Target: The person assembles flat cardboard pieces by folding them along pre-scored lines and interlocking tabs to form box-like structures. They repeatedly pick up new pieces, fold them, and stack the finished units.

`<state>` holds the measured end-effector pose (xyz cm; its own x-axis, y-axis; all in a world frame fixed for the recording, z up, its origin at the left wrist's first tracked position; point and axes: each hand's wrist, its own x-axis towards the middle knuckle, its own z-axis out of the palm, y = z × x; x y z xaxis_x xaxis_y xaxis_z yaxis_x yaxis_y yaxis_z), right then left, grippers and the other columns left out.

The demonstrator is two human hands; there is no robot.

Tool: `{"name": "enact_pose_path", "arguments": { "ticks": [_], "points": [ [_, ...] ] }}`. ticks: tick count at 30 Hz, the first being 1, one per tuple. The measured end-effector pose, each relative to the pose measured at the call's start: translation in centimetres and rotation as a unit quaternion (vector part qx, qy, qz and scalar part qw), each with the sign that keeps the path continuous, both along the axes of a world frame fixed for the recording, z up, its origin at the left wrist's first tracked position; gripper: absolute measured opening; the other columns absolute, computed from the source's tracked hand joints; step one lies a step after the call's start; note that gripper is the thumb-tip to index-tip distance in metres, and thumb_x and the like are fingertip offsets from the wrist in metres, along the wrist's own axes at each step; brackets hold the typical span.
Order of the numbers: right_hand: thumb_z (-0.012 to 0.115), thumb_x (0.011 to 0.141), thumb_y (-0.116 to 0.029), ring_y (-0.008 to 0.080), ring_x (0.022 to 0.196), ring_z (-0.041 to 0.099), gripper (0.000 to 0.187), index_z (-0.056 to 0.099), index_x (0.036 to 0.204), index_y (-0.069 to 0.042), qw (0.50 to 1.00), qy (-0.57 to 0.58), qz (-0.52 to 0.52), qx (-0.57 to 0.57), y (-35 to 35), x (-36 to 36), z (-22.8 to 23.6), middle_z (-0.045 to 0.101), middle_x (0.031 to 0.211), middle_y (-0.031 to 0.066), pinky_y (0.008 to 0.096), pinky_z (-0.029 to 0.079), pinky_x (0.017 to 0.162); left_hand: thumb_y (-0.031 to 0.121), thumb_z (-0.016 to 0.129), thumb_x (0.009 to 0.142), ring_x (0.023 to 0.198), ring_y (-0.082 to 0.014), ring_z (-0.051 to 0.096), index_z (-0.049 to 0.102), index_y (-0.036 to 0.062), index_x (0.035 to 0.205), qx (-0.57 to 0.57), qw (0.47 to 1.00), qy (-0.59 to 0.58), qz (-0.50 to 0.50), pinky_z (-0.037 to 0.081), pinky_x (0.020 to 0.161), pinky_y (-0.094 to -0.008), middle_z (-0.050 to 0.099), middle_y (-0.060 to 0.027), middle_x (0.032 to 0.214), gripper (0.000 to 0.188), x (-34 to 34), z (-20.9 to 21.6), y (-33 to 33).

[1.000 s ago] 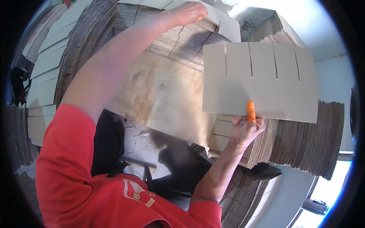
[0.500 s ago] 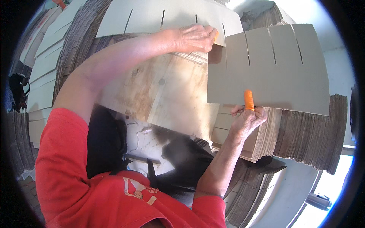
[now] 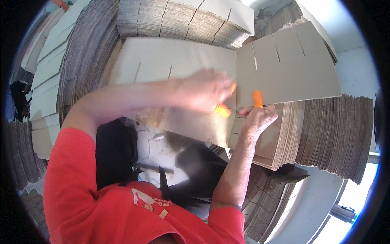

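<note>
My right hand [image 3: 260, 122], an orange cover on one finger, grips the near edge of a grey slotted cardboard sheet [image 3: 290, 69]. The sheet is tilted up on the right, slots toward its far edge. My left hand [image 3: 205, 91] is smeared by motion over a second slotted cardboard sheet [image 3: 178, 53]; orange covers show on its digits. I cannot make out whether its fingers grip that sheet. The second sheet lies above the wooden board [image 3: 195, 126] in front of me, its right edge beside the first sheet.
A tall stack of slotted cardboard [image 3: 183, 20] stands at the far side. More stacks rise at the left [image 3: 87, 61] and right [image 3: 333, 138]. A lower stack of cardboard [image 3: 264, 146] sits beside my right wrist.
My left hand and the second sheet have come nearer to me, off the far stack. The sheet in my right hand has shifted slightly left and tilted.
</note>
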<state>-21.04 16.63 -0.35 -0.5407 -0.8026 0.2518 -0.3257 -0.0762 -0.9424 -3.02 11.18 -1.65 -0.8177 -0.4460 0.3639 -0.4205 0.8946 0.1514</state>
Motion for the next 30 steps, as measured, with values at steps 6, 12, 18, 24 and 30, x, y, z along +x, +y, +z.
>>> {"name": "enact_pose_path", "arguments": {
  "ticks": [6, 12, 18, 24, 30],
  "points": [
    [0.035, 0.061, 0.012, 0.0137, 0.034, 0.052, 0.021, 0.055, 0.063, 0.006, 0.999, 0.026, 0.020, 0.025, 0.9, 0.2, 0.0, 0.051, 0.042, 0.0093, 0.0272, 0.040, 0.033, 0.019, 0.056, 0.088, 0.120, -0.0369, 0.046, 0.051, 0.0011, 0.126, -0.151, 0.925, 0.181, 0.297, 0.035, 0.104, -0.0490, 0.048, -0.0211, 0.130, 0.043, 1.8, 2.0, -15.3],
    [0.037, 0.070, 0.007, 0.0166, 0.035, 0.053, 0.015, 0.043, 0.057, 0.003, 0.998, -0.003, 0.068, 0.003, 0.9, 1.4, 0.3, 0.048, 0.044, 0.0105, 0.0285, 0.041, 0.031, 0.010, 0.063, 0.082, 0.094, -0.0264, 0.058, 0.058, -0.0011, 0.102, -0.202, 0.933, -0.137, 0.265, 0.053, 0.083, -0.0400, 0.059, -0.0133, 0.098, 0.024, 5.7, -1.3, -23.7],
    [0.032, 0.060, 0.011, 0.0144, 0.036, 0.054, 0.024, 0.055, 0.065, 0.005, 0.997, -0.011, 0.079, 0.016, 1.2, 1.9, 0.7, 0.053, 0.043, 0.0099, 0.0273, 0.044, 0.035, 0.019, 0.051, 0.093, 0.130, -0.0379, 0.039, 0.054, 0.0018, 0.121, -0.094, 0.973, -0.041, 0.209, 0.027, 0.114, -0.0489, 0.047, -0.0231, 0.129, 0.032, 6.4, -0.7, -22.5],
    [0.032, 0.066, 0.008, 0.0155, 0.036, 0.054, 0.027, 0.057, 0.073, 0.009, 0.998, -0.006, 0.069, 0.005, 1.6, 1.7, 0.4, 0.057, 0.052, 0.0128, 0.0278, 0.043, 0.033, 0.019, 0.050, 0.094, 0.127, -0.0357, 0.043, 0.057, 0.0033, 0.119, 0.028, 0.976, 0.129, 0.176, 0.031, 0.112, -0.0446, 0.051, -0.0220, 0.125, 0.031, 5.0, 3.0, -19.9],
    [0.032, 0.068, 0.006, 0.0163, 0.035, 0.053, 0.023, 0.055, 0.069, 0.008, 0.999, 0.009, 0.053, 0.007, 2.1, 1.2, 0.3, 0.057, 0.053, 0.0131, 0.0277, 0.041, 0.032, -0.001, 0.058, 0.078, 0.090, -0.0229, 0.058, 0.058, -0.0071, 0.082, -0.298, 0.946, -0.027, 0.123, 0.059, 0.068, -0.0307, 0.054, -0.0110, 0.083, 0.008, 2.0, 3.9, -15.0]
  ]
}}
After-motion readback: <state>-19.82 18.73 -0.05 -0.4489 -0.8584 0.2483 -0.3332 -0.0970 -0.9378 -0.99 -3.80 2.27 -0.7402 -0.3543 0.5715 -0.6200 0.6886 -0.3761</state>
